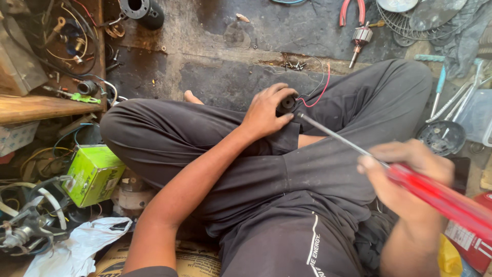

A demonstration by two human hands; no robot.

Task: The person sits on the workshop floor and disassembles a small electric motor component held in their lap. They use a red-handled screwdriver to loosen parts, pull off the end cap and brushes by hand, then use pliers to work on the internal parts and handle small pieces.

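Note:
I sit cross-legged on the floor in dark trousers. My left hand (pixel 266 110) grips a small black round part (pixel 287 104) on my lap, with a red wire (pixel 319 95) and a dark wire trailing from it. My right hand (pixel 407 172) holds a long screwdriver with a red handle (pixel 446 199). Its metal shaft (pixel 335 136) runs up and left, and the tip meets the black part beside my left thumb.
A green box (pixel 94 174) and tangled cables lie at left under a wooden shelf (pixel 41 107). On the floor ahead are a motor armature (pixel 360 38), red-handled pliers (pixel 352 10), a fan grille (pixel 410 25) and a round black lid with screws (pixel 441 137).

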